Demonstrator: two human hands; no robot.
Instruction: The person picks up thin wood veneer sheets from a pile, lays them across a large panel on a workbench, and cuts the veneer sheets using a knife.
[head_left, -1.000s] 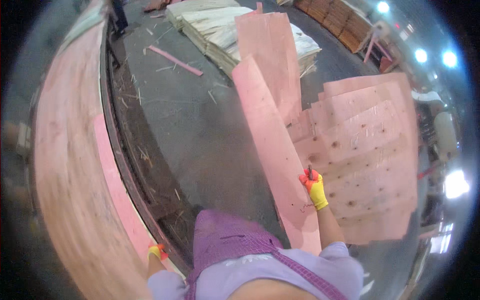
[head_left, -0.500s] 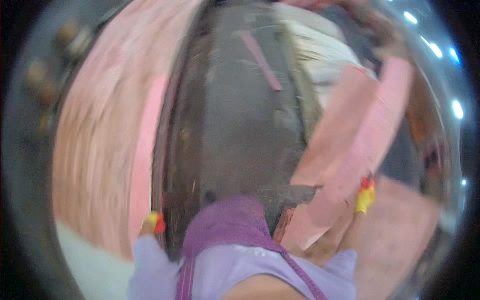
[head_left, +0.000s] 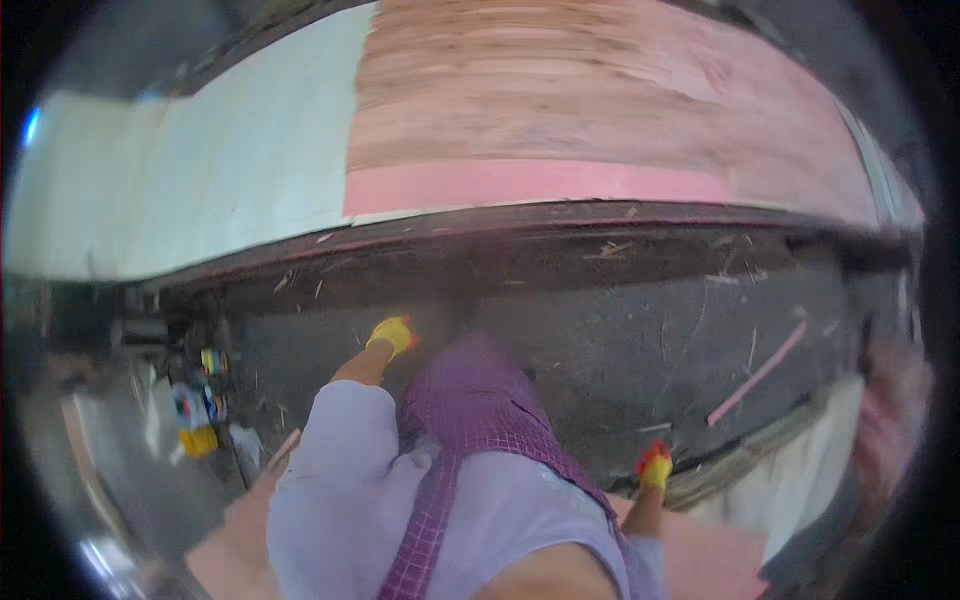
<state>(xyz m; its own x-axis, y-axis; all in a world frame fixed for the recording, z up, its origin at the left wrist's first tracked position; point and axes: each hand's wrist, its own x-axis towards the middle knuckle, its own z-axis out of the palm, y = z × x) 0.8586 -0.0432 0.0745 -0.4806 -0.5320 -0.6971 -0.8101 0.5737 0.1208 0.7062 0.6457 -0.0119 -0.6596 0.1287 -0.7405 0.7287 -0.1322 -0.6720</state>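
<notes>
The pink strip point(head_left: 530, 185) lies flat at twelve o'clock, apparently supported by the wood sheet point(head_left: 500, 110); left hand point(head_left: 393, 337) at eight, right hand point(head_left: 655, 467) near four, both grips too blurred to tell.

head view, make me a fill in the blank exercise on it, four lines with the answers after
1. The gloved left hand and gloved right hand are mostly coloured ____, with red toward the ends.
2. The checked apron is coloured ____.
3. Of the two hands, the one nearer to the loose pink strip on the dark floor is the ____ one.
4. In the picture, the pale sheet lies to the ____ of the pinkish-brown veneer.

Missing words: yellow; purple; right; left
</notes>
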